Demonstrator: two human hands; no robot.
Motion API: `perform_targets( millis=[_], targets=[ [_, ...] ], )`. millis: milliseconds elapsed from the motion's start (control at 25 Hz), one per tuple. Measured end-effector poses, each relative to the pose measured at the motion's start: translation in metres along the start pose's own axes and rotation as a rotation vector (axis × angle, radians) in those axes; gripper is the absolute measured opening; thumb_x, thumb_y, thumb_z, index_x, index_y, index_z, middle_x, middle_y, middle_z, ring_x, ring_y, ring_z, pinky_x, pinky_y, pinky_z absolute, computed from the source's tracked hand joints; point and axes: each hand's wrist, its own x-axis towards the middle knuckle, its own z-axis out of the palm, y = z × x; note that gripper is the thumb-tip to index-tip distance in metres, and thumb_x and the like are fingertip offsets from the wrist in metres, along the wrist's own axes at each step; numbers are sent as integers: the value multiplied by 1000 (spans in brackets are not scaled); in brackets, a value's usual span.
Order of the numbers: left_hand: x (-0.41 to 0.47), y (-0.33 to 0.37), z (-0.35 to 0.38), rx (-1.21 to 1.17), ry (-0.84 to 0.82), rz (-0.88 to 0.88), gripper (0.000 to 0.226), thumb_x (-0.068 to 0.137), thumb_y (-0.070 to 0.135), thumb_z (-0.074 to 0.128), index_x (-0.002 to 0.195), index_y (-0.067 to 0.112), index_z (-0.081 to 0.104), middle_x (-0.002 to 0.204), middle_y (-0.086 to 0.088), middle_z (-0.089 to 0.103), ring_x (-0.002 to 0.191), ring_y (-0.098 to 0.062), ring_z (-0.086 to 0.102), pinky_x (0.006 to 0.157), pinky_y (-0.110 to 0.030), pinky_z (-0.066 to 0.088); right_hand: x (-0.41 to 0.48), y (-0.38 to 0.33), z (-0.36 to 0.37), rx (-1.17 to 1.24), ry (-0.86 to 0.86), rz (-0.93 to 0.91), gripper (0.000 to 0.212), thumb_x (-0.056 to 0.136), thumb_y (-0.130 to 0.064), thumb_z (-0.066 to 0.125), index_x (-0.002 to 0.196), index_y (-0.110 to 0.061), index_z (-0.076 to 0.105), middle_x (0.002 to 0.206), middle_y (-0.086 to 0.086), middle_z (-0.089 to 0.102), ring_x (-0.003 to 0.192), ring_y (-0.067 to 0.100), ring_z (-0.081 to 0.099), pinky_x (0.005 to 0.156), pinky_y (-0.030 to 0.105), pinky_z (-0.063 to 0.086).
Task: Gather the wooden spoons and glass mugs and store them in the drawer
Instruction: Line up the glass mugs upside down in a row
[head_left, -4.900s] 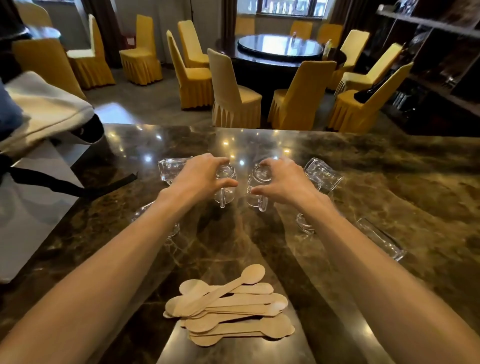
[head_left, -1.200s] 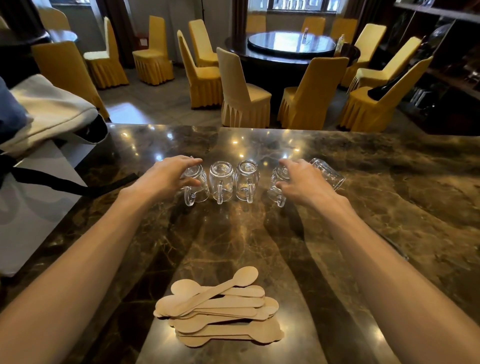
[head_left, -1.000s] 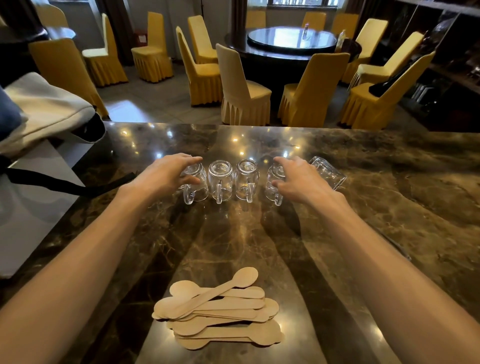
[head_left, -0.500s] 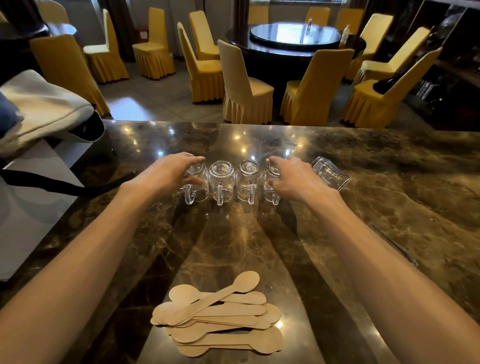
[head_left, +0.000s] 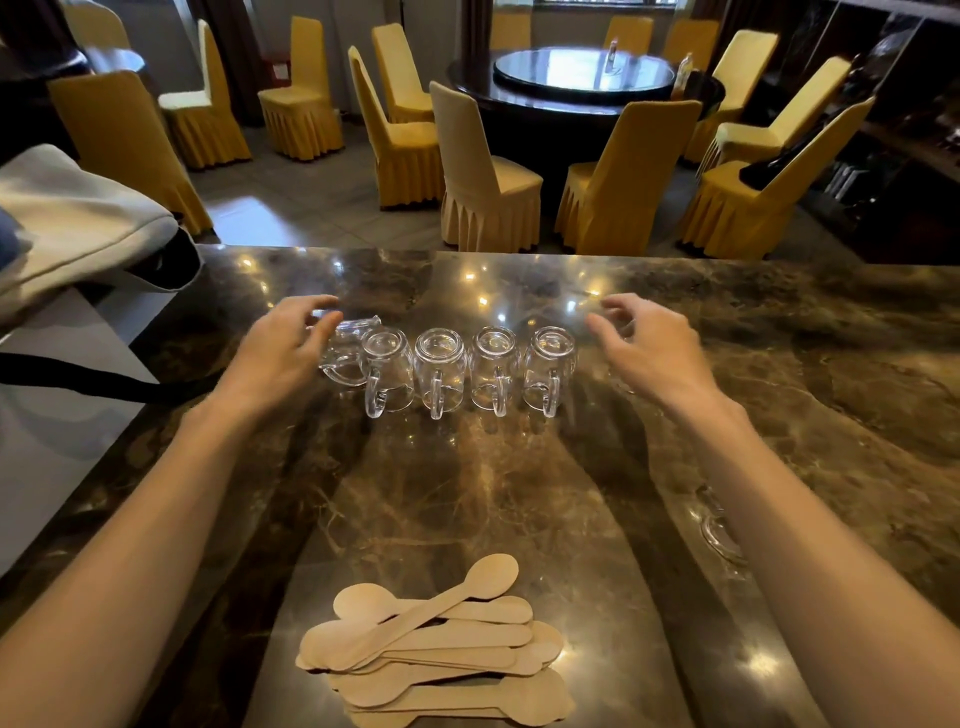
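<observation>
Four clear glass mugs stand upside down in a row on the dark marble counter, handles toward me. A fifth glass mug leans tilted at the row's left end, and my left hand curls its fingers around it. My right hand hovers just right of the row with its fingers spread, apart from the mugs and holding nothing. Several flat wooden spoons lie heaped near the counter's front edge.
A grey bag with a black strap lies over the counter's left side. A glass piece on the counter shows beside my right forearm. Yellow-covered chairs and a round table stand beyond the far edge.
My right hand has let go of the rightmost upright mug and drawn off to the right. My left hand now has a tilted fifth mug at the row's left end. The mug lying at the right is out of sight.
</observation>
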Motion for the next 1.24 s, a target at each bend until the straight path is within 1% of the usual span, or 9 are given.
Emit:
perform_targets(
  millis=[80, 160, 280, 400, 560, 800, 960, 1080, 1240],
  targets=[
    [-1, -20, 5, -86, 109, -126, 36, 94, 31, 51, 127, 17, 54, 126, -10, 58, 109, -18, 54, 91, -32, 42, 2, 23, -8, 82, 130, 96, 40, 88, -38, 58, 121, -15, 59, 116, 6, 65, 102, 21, 60, 86, 34, 48],
    [-3, -41, 13, -132, 110, -248, 41, 91, 33, 56, 129, 18, 53, 127, -11, 57, 114, -23, 53, 94, -35, 41, 0, 48, -13, 104, 164, 194, 44, 85, -37, 63, 123, -15, 57, 124, 9, 60, 113, 23, 54, 93, 36, 44],
    [-2, -65, 20, -249, 31, -305, 53, 87, 33, 61, 135, 18, 45, 136, -11, 51, 124, -23, 47, 102, -36, 37, -2, 75, -12, 139, 69, 338, 61, 79, -44, 68, 131, -17, 49, 137, 10, 49, 126, 26, 44, 99, 38, 38],
    [3, -76, 26, -296, -56, -285, 65, 84, 34, 64, 141, 19, 36, 142, -9, 45, 130, -22, 43, 107, -37, 33, -2, 90, -7, 181, -55, 410, 73, 74, -42, 75, 135, -17, 44, 139, 11, 47, 124, 27, 47, 97, 39, 39],
    [11, -77, 34, -295, -127, -238, 66, 82, 32, 66, 140, 22, 38, 138, -9, 50, 127, -22, 46, 109, -39, 32, -2, 102, -2, 217, -123, 394, 72, 69, -25, 82, 132, -13, 48, 125, 13, 60, 104, 25, 61, 92, 37, 46],
    [18, -75, 37, -413, -182, -184, 61, 81, 19, 68, 136, 20, 41, 129, -6, 56, 117, -16, 53, 101, -32, 39, 2, 113, 0, 202, -98, 368, 67, 69, -30, 81, 127, -14, 53, 120, 13, 63, 93, 22, 60, 83, 35, 47],
    [19, -79, 37, -460, -180, -199, 60, 81, 17, 67, 135, 20, 42, 127, -3, 56, 113, -11, 55, 92, -23, 41, 15, 103, 3, 43, -86, 311, 71, 71, -48, 74, 130, -14, 51, 126, 11, 60, 110, 26, 57, 90, 39, 46],
    [21, -75, 37, -452, -175, -192, 59, 81, 17, 67, 134, 20, 43, 124, 0, 57, 109, -8, 56, 87, -18, 41, 34, 88, 3, -64, -147, 237, 77, 72, -49, 74, 135, -16, 45, 129, 10, 59, 115, 27, 56, 91, 40, 46],
    [22, -62, 34, -424, -154, -167, 59, 80, 16, 68, 133, 19, 44, 118, 3, 57, 99, 3, 57, 81, -11, 42, 48, 77, 9, -182, -245, 289, 77, 73, -48, 73, 135, -14, 43, 133, 12, 56, 119, 30, 53, 94, 44, 48]
  ],
)
